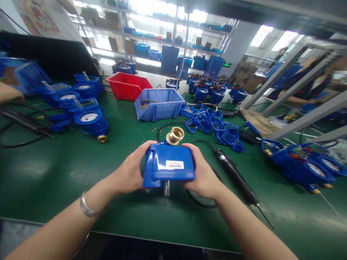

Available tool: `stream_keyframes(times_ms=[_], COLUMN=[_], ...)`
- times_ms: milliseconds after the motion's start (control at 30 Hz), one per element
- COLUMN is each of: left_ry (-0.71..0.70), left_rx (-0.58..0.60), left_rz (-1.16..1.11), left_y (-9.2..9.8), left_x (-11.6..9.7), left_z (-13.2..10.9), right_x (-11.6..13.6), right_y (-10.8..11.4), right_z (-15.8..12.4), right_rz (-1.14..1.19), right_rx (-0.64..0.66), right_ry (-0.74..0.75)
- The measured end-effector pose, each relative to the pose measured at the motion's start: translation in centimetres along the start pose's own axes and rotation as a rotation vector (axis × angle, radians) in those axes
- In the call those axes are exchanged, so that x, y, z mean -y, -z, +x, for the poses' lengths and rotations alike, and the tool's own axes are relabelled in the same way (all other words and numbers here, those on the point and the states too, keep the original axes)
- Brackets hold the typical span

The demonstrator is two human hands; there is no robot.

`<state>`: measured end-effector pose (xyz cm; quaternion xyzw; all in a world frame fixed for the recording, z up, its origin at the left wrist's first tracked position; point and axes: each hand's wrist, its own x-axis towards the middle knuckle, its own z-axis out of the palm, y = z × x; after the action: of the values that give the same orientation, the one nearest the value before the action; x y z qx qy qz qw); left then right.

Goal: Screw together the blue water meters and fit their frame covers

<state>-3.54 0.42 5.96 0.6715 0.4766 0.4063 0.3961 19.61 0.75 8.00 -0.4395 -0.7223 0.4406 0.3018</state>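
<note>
I hold a blue water meter (170,164) above the green bench, its flat blue cover with a white barcode label facing up and a brass threaded end (175,135) pointing away from me. My left hand (129,172) wraps its left side, fingers closed around the housing. My right hand (204,174) grips its right side the same way. A black electric screwdriver (235,177) lies on the bench just right of my right hand, its cable looping under the meter.
Several blue meters (81,108) stand at the left and more (303,164) at the right. A blue bin (158,104) and a red bin (127,86) sit behind, beside loose blue covers (214,126). Another person's hand (11,94) shows at far left.
</note>
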Motion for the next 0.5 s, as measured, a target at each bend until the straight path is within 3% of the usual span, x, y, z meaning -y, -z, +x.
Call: stream_keyframes(times_ms=[167, 233, 300, 400, 500], left_ry=[0.047, 0.165, 0.383, 0.698, 0.825], left_rx=[-0.049, -0.049, -0.026, 0.175, 0.326], left_rz=[-0.017, -0.144, -0.406, -0.862, -1.063], left_y=[-0.9, -1.3, -1.5, -2.0, -2.7], left_x=[3.5, 4.5, 4.8, 4.4, 3.7], left_z=[-0.9, -1.2, -1.5, -1.6, -1.5], right_x=[-3.7, -5.0, -6.0, -7.4, -8.2], right_y=[-3.1, -3.9, -4.4, -4.8, -5.1], right_z=[-1.1, -1.5, -1.9, -2.6, -3.4], right_rz=[-0.23, -0.255, -0.275, -0.319, -0.389], right_rx=[-0.164, -0.212, -0.242, -0.232, -0.178], right_ry=[0.355, 0.433, 0.47, 0.533, 0.62])
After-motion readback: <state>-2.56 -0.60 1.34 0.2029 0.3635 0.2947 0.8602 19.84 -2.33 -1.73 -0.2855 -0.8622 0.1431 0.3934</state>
